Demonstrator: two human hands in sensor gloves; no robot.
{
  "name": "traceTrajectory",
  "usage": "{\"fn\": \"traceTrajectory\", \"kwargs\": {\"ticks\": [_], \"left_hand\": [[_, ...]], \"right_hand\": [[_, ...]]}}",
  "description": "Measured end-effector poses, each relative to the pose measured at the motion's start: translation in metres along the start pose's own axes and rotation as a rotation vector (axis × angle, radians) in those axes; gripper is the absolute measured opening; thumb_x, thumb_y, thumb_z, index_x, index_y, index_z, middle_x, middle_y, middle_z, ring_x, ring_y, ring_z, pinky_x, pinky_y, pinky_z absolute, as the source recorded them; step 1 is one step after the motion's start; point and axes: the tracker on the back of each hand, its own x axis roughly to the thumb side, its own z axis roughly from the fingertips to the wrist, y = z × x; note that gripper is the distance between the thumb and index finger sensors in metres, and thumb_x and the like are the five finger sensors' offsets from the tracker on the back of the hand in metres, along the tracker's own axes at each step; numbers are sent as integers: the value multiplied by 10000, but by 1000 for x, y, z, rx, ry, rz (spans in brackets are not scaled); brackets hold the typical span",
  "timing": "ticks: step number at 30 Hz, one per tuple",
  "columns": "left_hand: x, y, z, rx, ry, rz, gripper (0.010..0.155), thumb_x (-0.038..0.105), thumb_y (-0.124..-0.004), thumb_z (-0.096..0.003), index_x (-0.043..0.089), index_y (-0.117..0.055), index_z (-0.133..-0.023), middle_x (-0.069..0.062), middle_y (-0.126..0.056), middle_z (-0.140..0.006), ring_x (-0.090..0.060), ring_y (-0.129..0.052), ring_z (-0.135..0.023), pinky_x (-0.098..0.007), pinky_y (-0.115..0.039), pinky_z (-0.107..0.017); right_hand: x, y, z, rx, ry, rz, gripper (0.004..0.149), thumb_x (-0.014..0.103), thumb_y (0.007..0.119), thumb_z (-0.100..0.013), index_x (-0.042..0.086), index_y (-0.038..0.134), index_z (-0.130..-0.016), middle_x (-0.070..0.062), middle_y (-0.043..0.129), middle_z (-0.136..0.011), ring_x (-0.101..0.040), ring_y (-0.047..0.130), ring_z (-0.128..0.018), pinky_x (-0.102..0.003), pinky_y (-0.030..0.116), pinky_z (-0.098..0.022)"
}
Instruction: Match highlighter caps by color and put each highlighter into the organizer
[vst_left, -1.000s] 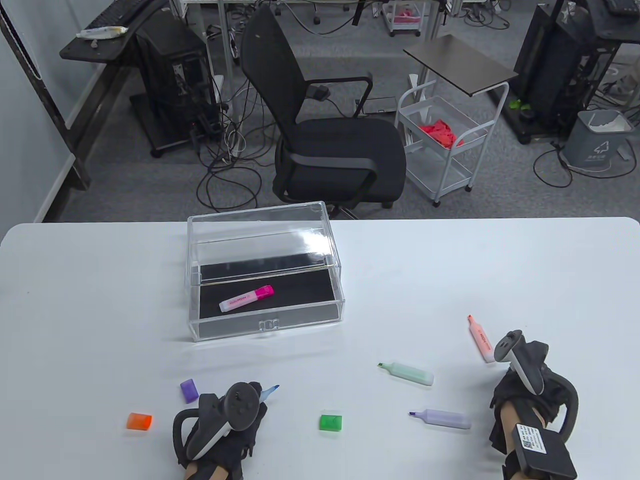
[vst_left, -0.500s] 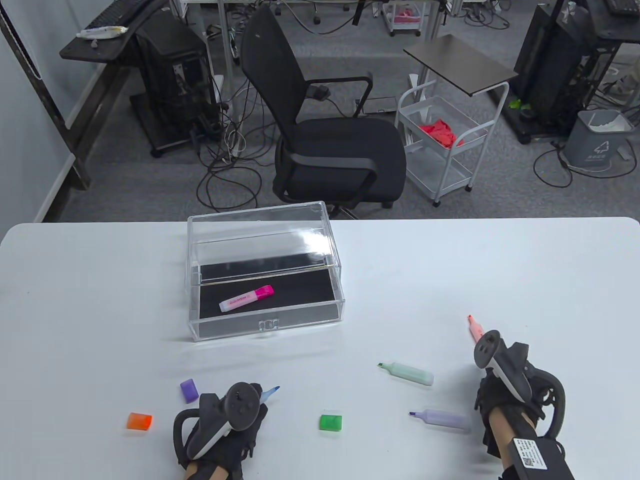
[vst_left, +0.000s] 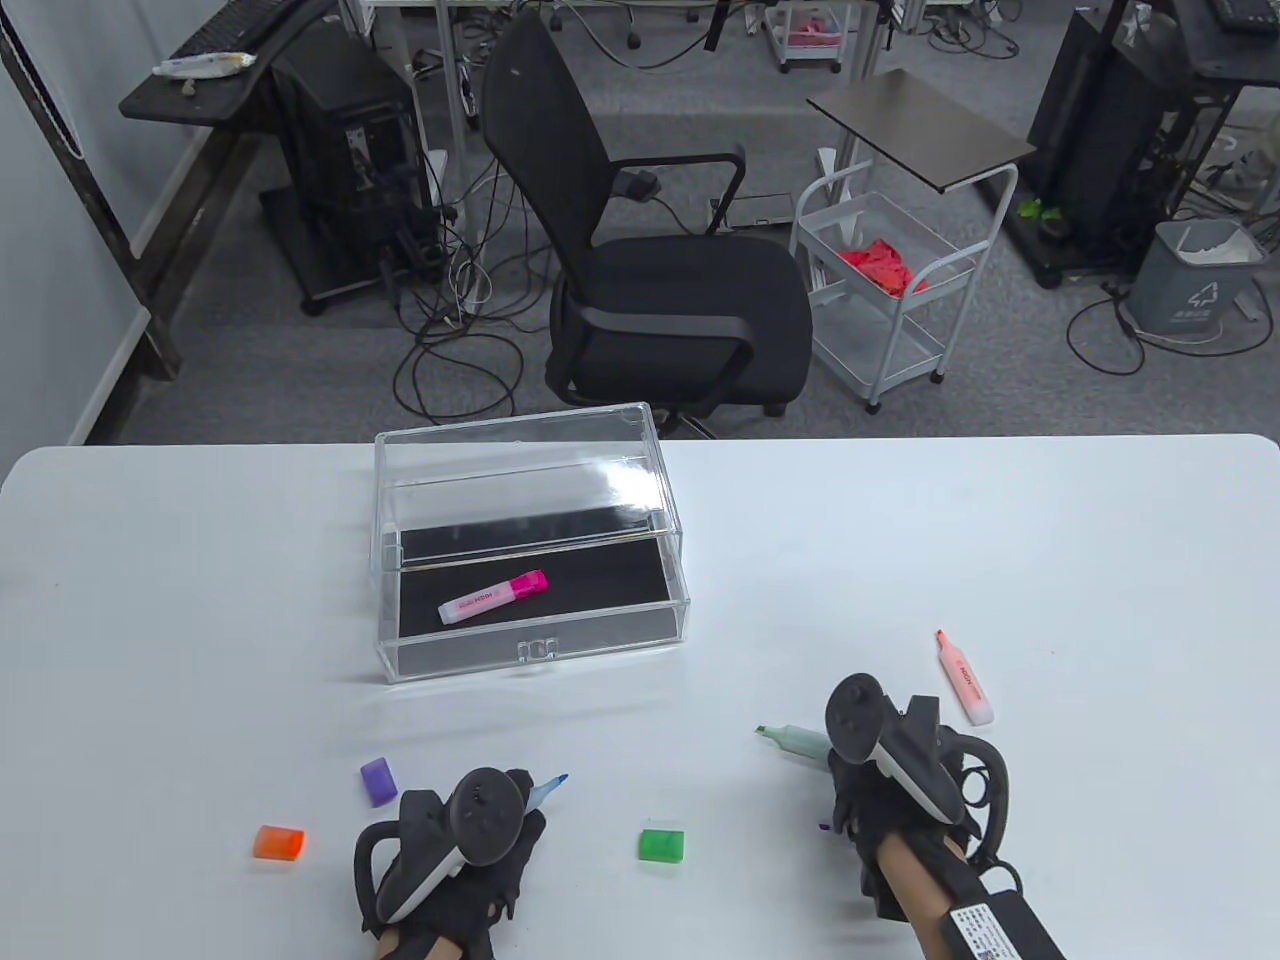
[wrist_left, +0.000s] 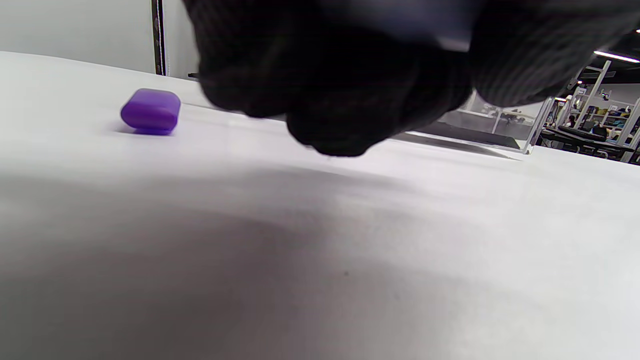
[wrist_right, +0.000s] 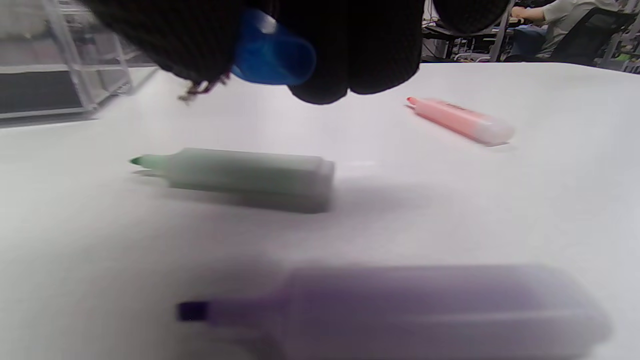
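My left hand (vst_left: 500, 815) grips an uncapped blue highlighter (vst_left: 548, 787) near the table's front edge, tip pointing up and right. In the left wrist view its curled fingers (wrist_left: 330, 90) fill the top. My right hand (vst_left: 880, 790) pinches a blue cap (wrist_right: 272, 50) and hovers over the green highlighter (vst_left: 795, 740) (wrist_right: 240, 177) and the purple highlighter (wrist_right: 410, 310), hiding most of both in the table view. An orange highlighter (vst_left: 965, 680) lies to its right. The purple cap (vst_left: 378, 781), orange cap (vst_left: 278, 842) and green cap (vst_left: 662, 844) lie loose. The clear organizer (vst_left: 530, 655) has its drawer pulled out, with a capped pink highlighter (vst_left: 495, 597) inside.
The white table's (vst_left: 1050, 560) far edge runs behind the organizer, with an office chair (vst_left: 660, 290) and a white cart (vst_left: 890, 290) on the floor beyond. A seated person (wrist_right: 560, 25) shows at the far right of the right wrist view.
My right hand has moved left, from beside the orange highlighter to over the green and purple ones. The left hand has barely shifted.
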Motion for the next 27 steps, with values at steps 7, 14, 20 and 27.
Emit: {"fn": "traceTrajectory", "kwargs": {"ticks": [7, 14, 20, 27], "left_hand": [[2, -2, 0, -9, -15, 4, 553, 564, -713, -460, 359, -643, -969, 153, -888, -694, -89, -1024, -376, -245, -919, -281], [10, 0, 4, 0, -51, 20, 554, 565, -714, -459, 357, -645, -969, 152, -890, -692, -91, -1025, -375, -246, -920, -280], [13, -4, 4, -15, -64, 24, 554, 564, -714, -459, 355, -647, -967, 152, -891, -691, -91, -1026, -373, -246, -920, -279], [15, -6, 3, -28, -78, 32, 554, 566, -713, -459, 355, -647, -967, 153, -892, -690, -91, -1029, -371, -245, -923, -278]], "right_hand": [[45, 2, 12, 13, -117, -97, 552, 363, 840, -402, 330, 654, -920, -45, 866, -838, -320, 836, -836, -617, 560, -670], [83, 5, 24, 7, -219, -171, 552, 372, 841, -400, 322, 657, -918, -42, 879, -828, -314, 854, -825, -614, 577, -662], [107, 11, 31, 31, -250, -337, 549, 370, 843, -398, 301, 666, -913, -56, 902, -815, -322, 882, -800, -615, 600, -648], [121, 22, 38, -19, -280, -441, 526, 388, 846, -394, 305, 699, -892, -51, 937, -783, -313, 916, -767, -604, 632, -632]]}}
